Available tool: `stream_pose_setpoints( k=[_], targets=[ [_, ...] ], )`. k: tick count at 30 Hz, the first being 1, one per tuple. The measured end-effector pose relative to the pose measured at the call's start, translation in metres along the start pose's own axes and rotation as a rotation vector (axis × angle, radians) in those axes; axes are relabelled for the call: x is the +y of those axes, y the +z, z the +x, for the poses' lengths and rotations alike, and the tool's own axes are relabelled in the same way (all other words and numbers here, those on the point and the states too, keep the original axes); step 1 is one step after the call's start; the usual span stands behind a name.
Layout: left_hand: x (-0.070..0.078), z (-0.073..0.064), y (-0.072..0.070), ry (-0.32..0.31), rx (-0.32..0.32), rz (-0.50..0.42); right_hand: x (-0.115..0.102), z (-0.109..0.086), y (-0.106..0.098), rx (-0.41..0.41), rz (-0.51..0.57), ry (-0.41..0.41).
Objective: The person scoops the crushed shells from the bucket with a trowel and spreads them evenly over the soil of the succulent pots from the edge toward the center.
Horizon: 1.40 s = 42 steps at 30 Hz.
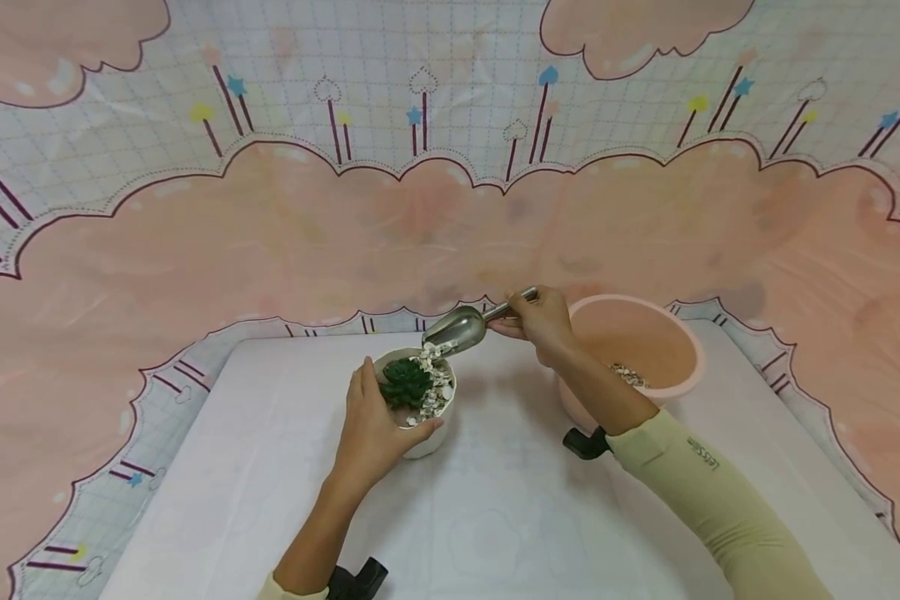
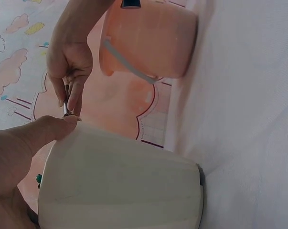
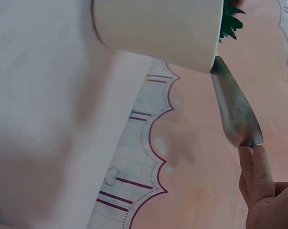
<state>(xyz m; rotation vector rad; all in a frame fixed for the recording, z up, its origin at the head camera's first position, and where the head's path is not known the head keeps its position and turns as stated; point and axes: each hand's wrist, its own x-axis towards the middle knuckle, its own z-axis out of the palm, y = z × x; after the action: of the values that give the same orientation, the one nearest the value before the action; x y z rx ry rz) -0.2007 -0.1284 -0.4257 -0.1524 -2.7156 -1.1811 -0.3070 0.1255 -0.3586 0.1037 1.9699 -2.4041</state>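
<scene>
A white plant pot point(image 1: 425, 446) stands on the white table, holding a green succulent point(image 1: 406, 383) with pale pebbles point(image 1: 437, 390) heaped along its right side. My left hand point(image 1: 376, 421) grips the pot around its rim, thumb on the near side and fingers on the far left. In my right hand point(image 1: 543, 325) is the handle of a metal scoop point(image 1: 457, 327), tilted down to the left. The scoop's lip is right at the pot's rim, with pebbles at its mouth. In the right wrist view the scoop point(image 3: 235, 112) meets the rim beside the green leaves.
To the right stands a pink bucket point(image 1: 686, 358) with some pebbles inside; my right forearm crosses in front of it. Its pale handle point(image 2: 129, 64) hangs down its side. A patterned cloth point(image 1: 390, 242) rises behind the white table point(image 1: 285, 467).
</scene>
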Motion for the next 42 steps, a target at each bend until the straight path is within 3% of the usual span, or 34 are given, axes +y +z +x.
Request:
stream_pose_setpoints(
  k=[16,20,27,42],
  targets=[
    [-0.003,0.004,-0.004,0.039,-0.058,-0.042,0.003,0.000,0.002,0.004,0.002,-0.021],
    [0.003,0.003,-0.004,-0.011,-0.077,-0.008,0.003,-0.001,0.003,0.005,-0.003,-0.024],
    [0.011,0.000,-0.001,-0.070,-0.056,0.039,0.003,-0.002,0.004,-0.011,-0.002,-0.040],
    [-0.004,0.008,-0.007,0.031,-0.099,-0.007,0.006,-0.002,0.008,-0.018,0.002,-0.096]
  ],
)
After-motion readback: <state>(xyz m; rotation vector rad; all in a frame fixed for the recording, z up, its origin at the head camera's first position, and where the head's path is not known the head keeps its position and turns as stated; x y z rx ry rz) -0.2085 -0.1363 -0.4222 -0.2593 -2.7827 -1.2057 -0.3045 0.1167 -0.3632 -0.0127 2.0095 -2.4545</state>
